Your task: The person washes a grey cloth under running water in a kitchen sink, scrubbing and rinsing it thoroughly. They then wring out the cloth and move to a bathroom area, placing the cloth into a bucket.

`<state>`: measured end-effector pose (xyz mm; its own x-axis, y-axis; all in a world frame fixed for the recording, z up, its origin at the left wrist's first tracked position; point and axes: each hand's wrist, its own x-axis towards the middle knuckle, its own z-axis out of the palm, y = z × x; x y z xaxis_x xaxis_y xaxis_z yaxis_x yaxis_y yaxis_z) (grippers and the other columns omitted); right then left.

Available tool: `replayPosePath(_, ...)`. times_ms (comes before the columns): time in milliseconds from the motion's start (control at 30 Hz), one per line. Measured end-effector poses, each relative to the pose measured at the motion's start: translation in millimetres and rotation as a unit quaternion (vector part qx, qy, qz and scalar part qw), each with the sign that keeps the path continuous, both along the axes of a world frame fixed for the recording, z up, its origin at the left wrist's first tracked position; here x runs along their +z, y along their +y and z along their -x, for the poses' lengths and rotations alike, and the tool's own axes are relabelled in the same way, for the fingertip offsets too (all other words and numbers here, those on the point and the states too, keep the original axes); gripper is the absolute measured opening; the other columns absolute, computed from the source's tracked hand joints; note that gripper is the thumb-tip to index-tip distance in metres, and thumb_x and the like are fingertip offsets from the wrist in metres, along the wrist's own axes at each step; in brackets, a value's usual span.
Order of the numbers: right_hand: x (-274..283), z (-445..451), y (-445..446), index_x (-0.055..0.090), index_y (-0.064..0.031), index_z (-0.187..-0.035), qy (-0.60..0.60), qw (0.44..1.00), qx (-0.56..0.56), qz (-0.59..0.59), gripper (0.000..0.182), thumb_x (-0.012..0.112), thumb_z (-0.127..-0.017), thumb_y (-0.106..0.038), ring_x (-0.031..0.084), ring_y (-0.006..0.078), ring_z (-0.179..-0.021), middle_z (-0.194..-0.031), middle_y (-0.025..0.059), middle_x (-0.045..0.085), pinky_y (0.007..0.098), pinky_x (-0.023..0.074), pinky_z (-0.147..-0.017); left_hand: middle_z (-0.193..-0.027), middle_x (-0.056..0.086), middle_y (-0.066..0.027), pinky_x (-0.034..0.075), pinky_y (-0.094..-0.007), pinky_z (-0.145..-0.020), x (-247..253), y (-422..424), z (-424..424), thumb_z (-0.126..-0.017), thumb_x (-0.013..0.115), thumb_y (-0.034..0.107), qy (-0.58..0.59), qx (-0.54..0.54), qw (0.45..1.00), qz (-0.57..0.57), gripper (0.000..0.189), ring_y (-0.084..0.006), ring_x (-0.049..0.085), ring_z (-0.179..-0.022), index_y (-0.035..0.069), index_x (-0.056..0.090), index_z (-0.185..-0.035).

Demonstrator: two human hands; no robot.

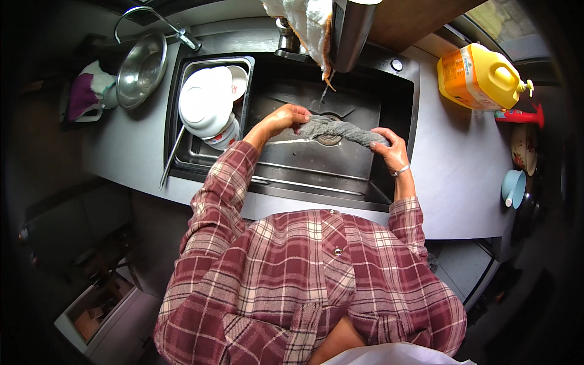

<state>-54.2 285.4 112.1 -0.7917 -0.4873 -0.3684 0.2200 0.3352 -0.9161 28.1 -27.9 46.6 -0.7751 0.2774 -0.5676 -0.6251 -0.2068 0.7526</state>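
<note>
A twisted grey cloth (344,131) stretches between my two hands over the dark sink basin (278,157). My left hand (285,121) grips its left end, and my right hand (391,147), with a bracelet at the wrist, grips the other end. Below the cloth's middle part of the round drain (328,139) shows. A thin stream of water (324,95) falls behind the cloth from beside a grey metallic faucet body (353,36). To the left, a metal tray (250,73) in the sink holds white bowls (205,98).
A steel basin (142,71) leans near a curved tap (185,37) on the left. On the right counter stand a yellow pump jug (483,77), a red bottle (520,117) and a light-blue dipper (513,188). A white cloth (308,27) hangs above the sink.
</note>
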Motion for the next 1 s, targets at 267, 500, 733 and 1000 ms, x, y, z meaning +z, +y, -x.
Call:
replayPosePath(267, 62, -9, -36, 0.063, -0.0018, -0.092, 0.176, 0.964, 0.197, -0.026, 0.031, 0.063, -0.061, -0.001, 0.056, 0.0230, -0.087, -0.091, 0.0105, 0.056, 0.0300, 0.0439, -0.080, -0.126, 0.042, -0.0197, 0.033, -0.0384, -0.100, 64, 75, -28, -0.061, 0.074, 0.014, 0.338, -0.085, 0.883, 0.315, 0.081, -0.0342, 0.040, -0.119, 0.008, 0.035, -0.132)
replayPosePath(500, 62, 11, -38, 0.060, -0.0027, -0.100, 0.269, 0.942, 0.169, 0.110, 0.040, 0.056, -0.061, 0.004, 0.050, 0.0211, -0.101, -0.109, 0.0102, 0.048, 0.0306, 0.0402, -0.090, -0.094, 0.051, -0.0079, 0.047, -0.0309, -0.068, 51, 140, -38, -0.075, 0.068, 0.019, 0.168, 0.164, 0.969, 0.083, 0.041, -0.0193, 0.055, -0.079, 0.000, 0.051, -0.107)
replayPosePath(733, -18, 4, -62, 0.042, -0.0038, -0.124, -0.275, 0.841, -0.115, 0.452, 0.055, 0.052, -0.071, 0.008, 0.051, 0.0310, -0.109, -0.116, 0.0181, 0.050, 0.0420, 0.0429, -0.093, -0.077, 0.059, -0.0080, 0.048, -0.0298, -0.062, 74, 131, -35, -0.090, 0.044, 0.042, 0.043, 0.190, 0.904, -0.381, 0.050, -0.0178, 0.058, -0.064, -0.004, 0.051, -0.108)
replayPosePath(1000, -19, 13, -107, 0.048, 0.0026, -0.117, -0.177, 0.950, -0.051, 0.251, 0.044, 0.059, -0.074, 0.009, 0.059, 0.0155, -0.089, -0.098, 0.0081, 0.061, 0.0287, 0.0482, -0.081, -0.094, 0.061, -0.0100, 0.047, -0.0276, -0.075, 72, 122, -33, -0.080, 0.067, 0.025, 0.101, 0.260, 0.939, 0.203, 0.047, -0.0130, 0.057, -0.084, -0.005, 0.049, -0.110)
